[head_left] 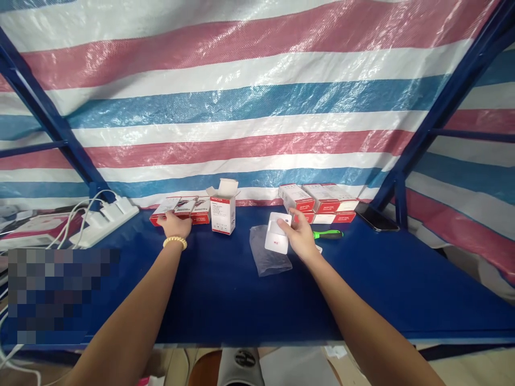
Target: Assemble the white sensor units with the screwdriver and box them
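Right hand (300,238) grips a white device (278,233) at frame centre, above a plastic bag (269,257) on the blue counter (225,289). Left hand (175,224) rests flat, fingers loose, on flat boxes (181,209) left of centre, beside an open upright box (223,210).

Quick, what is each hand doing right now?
Left hand: open, resting on the flat red and white boxes.
Right hand: closed on a small white device.
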Demonstrator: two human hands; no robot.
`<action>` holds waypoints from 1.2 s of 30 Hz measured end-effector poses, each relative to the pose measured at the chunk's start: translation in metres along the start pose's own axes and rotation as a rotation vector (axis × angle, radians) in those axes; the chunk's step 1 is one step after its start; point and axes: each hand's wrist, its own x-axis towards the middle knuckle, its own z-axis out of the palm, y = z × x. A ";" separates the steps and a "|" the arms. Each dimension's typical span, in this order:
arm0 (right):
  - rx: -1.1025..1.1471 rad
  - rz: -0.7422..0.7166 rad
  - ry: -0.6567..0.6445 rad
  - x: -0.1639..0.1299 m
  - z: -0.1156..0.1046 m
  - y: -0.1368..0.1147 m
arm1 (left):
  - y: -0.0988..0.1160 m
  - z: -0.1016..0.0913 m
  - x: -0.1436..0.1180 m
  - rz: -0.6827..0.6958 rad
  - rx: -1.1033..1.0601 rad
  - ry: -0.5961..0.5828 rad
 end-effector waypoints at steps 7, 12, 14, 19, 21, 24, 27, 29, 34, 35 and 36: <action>-0.041 -0.025 -0.009 0.001 -0.002 0.001 | 0.025 -0.004 -0.035 0.137 -0.405 -0.115; -0.084 -0.038 0.013 0.001 -0.003 0.000 | 0.035 0.019 -0.073 0.110 -0.222 -0.228; -0.074 -0.042 -0.006 0.001 -0.002 0.001 | 0.039 0.027 -0.080 0.090 -0.147 -0.248; -0.137 -0.062 -0.047 -0.001 -0.001 0.005 | 0.053 0.052 -0.077 0.120 -0.102 -0.232; -0.183 -0.080 -0.045 -0.002 -0.001 0.005 | 0.061 0.066 -0.074 0.154 -0.086 -0.193; -0.198 -0.090 -0.034 -0.002 -0.001 0.004 | 0.074 0.086 -0.066 0.174 -0.027 -0.136; -0.164 -0.088 -0.023 -0.001 -0.001 0.004 | 0.086 0.100 -0.052 0.129 0.021 -0.117; -0.165 -0.089 -0.011 0.000 -0.002 0.005 | 0.092 0.105 -0.040 0.105 0.029 -0.122; -0.157 -0.080 -0.016 0.004 -0.002 0.006 | 0.098 0.106 -0.013 0.069 0.057 -0.163; -0.148 -0.076 -0.019 0.004 -0.002 0.007 | 0.098 0.105 -0.010 0.070 0.062 -0.177; -0.142 -0.074 -0.022 0.004 -0.002 0.007 | 0.098 0.104 -0.009 0.075 0.064 -0.189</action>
